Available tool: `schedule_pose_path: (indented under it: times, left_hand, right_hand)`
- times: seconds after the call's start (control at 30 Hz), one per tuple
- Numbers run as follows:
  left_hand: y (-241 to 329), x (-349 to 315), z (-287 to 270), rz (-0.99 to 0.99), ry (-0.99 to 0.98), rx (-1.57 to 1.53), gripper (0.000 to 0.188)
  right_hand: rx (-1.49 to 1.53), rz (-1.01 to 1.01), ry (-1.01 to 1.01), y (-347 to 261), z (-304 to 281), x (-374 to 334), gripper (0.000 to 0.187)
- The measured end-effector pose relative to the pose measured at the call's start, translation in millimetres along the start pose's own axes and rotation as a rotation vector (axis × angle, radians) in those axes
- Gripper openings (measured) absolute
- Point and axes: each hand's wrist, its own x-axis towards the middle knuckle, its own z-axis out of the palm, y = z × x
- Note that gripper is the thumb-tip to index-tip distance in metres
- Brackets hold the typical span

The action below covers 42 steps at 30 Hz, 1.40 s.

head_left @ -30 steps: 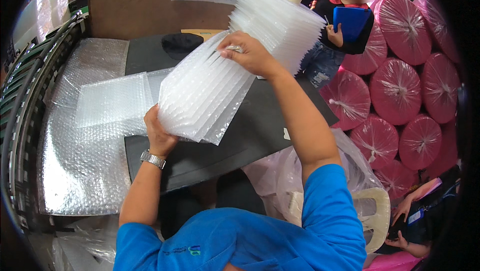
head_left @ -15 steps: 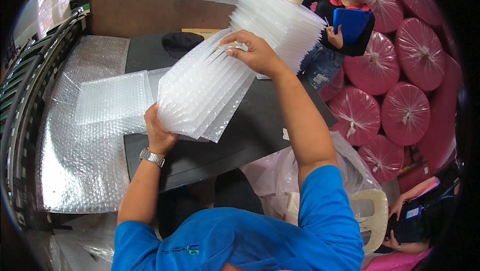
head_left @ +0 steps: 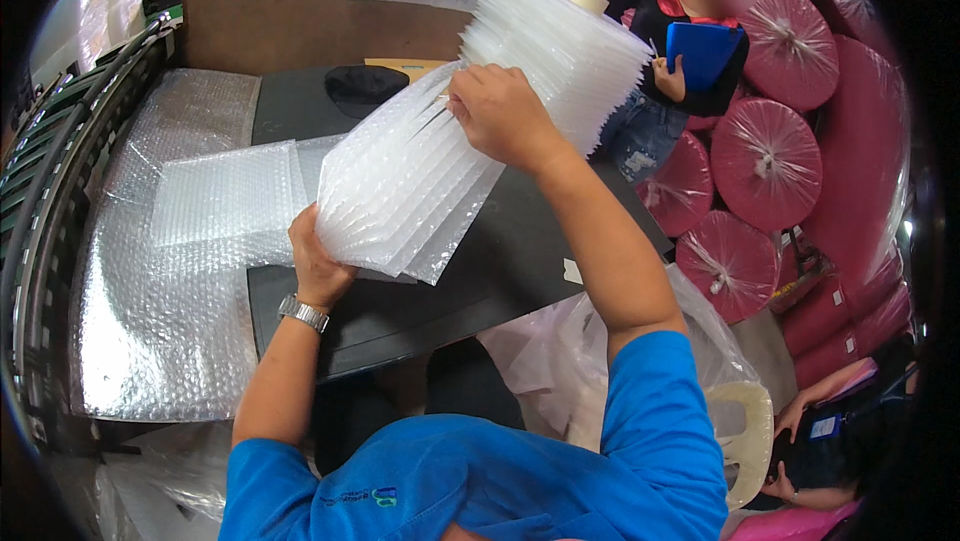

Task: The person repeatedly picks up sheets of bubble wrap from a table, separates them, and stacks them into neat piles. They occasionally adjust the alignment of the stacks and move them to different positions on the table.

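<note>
A fanned stack of clear bubble-wrap bags (head_left: 390,181) is held up at a tilt above the dark table. My left hand (head_left: 318,259) grips its lower left corner, thumb over the front. At the upper edge my right hand (head_left: 503,113) is closed, fingertips bent in against the bag edges; what exactly they pinch is hidden behind the knuckles. Just beyond it stands a taller pile of bubble-wrap bags (head_left: 560,51) with jagged edges. One flat bubble-wrap bag (head_left: 228,196) lies to the left of my left hand.
A bubble-wrap sheet (head_left: 150,341) covers the left side of the black table (head_left: 400,326). A dark cap (head_left: 362,89) lies at the back. Green-barred rack (head_left: 55,171) stands left. A person with a blue folder (head_left: 703,53) stands right, before pink wrapped rolls (head_left: 765,156).
My right hand has turned and its fingers have closed in at the upper edge of the bags. My left hand keeps its grip. The pink rolls at right appear shifted.
</note>
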Motion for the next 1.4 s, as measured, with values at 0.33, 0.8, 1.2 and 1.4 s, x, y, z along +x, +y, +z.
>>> schedule_pose_path:
  times: [0.33, 0.8, 1.2, 1.4]
  left_hand:
    - [1.7, 1.9, 1.2, -0.019, 0.002, 0.033, 0.077]
    - [-4.3, 0.4, 6.2, -0.079, -0.01, -0.009, 0.078]
    - [-5.5, -2.2, 6.7, -0.106, -0.013, 0.037, 0.086]
    - [-4.8, 1.2, 8.9, -0.163, -0.072, 0.002, 0.09]
  right_hand:
    - [0.564, 0.665, 0.179, 45.5, -17.2, 0.9, 0.022]
    - [0.628, 0.403, -0.118, 45.3, 4.7, -11.4, 0.021]
    - [0.451, 0.053, -0.285, 21.8, 3.0, 3.7, 0.016]
    - [0.261, -0.159, 0.039, 7.0, -10.8, 10.8, 0.01]
